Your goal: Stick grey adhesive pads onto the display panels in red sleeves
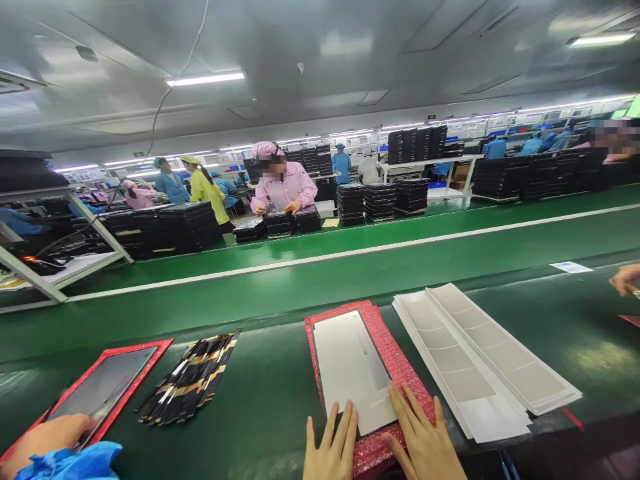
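On the green belt (270, 373), left hand (330, 443) and right hand (420, 433) steady a white panel (350, 367) on a red bubble mat (407, 380), fingers spread flat, gripping nothing.

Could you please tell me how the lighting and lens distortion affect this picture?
In the head view, the ceiling fluorescent lamp is bright, pale glare lies on the green conveyor belt, the wide lens tilts and slightly bows the white stripe, and the left hand and right hand are cut off by the bottom edge.
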Available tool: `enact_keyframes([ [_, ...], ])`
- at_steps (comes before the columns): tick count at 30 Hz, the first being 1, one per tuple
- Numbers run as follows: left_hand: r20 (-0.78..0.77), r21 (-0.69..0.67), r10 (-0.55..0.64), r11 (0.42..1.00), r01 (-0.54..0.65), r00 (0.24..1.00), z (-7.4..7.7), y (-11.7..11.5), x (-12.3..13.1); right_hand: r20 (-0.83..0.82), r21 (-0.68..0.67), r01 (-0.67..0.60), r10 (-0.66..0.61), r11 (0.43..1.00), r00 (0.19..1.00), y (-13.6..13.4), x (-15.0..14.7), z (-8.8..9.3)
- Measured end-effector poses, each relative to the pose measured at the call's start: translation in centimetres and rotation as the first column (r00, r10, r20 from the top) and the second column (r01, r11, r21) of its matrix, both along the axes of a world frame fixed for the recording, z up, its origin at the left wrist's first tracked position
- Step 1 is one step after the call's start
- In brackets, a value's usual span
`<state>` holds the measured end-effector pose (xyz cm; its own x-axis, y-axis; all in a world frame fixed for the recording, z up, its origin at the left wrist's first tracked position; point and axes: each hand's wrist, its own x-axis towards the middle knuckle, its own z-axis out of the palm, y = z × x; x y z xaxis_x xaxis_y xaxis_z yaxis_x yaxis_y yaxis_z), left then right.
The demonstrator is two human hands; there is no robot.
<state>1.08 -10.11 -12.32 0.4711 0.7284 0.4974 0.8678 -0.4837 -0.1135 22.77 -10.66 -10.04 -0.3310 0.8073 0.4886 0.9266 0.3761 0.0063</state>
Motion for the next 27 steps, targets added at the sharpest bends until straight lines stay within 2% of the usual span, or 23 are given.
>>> enact_keyframes([
  [2,0.158,-0.086,-0.020,0.996,0.034,0.987,0.9,0.0,-1.5,-0.017,0.016,0.047,-0.047,0.999,0.999,0.0,0.1,0.2],
  [4,0.379,-0.187,0.057,0.982,0.016,0.924,2.2,0.3,-2.9,-0.024,0.054,0.075,-0.074,0.996,0.997,0.0,-0.4,0.4],
  [6,0.594,-0.362,0.220,0.932,0.013,0.774,3.4,1.2,-3.7,-0.008,0.111,0.026,-0.026,0.993,1.000,0.1,-1.5,0.6],
  [8,0.727,-0.541,0.379,0.830,0.137,0.572,4.1,2.3,-3.9,0.036,0.173,-0.104,0.099,0.979,0.994,0.4,-3.2,0.7],
  [10,0.776,-0.610,0.487,0.742,0.279,0.401,4.2,3.5,-3.7,0.073,0.216,-0.233,0.222,0.948,0.972,0.8,-5.0,0.7],
  [12,0.790,-0.610,0.529,0.726,0.317,0.310,3.8,4.5,-3.3,0.064,0.221,-0.314,0.308,0.923,0.949,1.0,-6.2,0.7],
  [14,0.788,-0.614,0.542,0.730,0.300,0.293,3.4,5.2,-3.0,0.012,0.198,-0.355,0.359,0.914,0.933,1.1,-6.5,0.7],
  [16,0.778,-0.626,0.556,0.725,0.288,0.292,3.2,5.6,-2.9,-0.049,0.142,-0.330,0.339,0.933,0.939,0.8,-5.7,0.9],
  [19,0.773,-0.633,0.570,0.724,0.274,0.278,3.3,6.0,-2.9,-0.163,0.080,-0.096,0.108,0.992,0.981,0.6,-3.0,0.9],
  [22,0.777,-0.626,0.567,0.741,0.242,0.276,3.5,6.5,-2.6,-0.324,0.008,0.165,-0.153,0.986,0.934,1.1,0.1,0.0],
  [24,0.775,-0.626,0.566,0.749,0.218,0.282,3.5,6.8,-2.2,-0.388,-0.064,0.223,-0.230,0.973,0.893,1.8,1.7,-1.1],
  [27,0.786,-0.608,0.550,0.770,0.193,0.281,3.9,7.0,-1.5,-0.437,-0.147,0.202,-0.247,0.968,0.865,2.6,3.0,-2.7],
])
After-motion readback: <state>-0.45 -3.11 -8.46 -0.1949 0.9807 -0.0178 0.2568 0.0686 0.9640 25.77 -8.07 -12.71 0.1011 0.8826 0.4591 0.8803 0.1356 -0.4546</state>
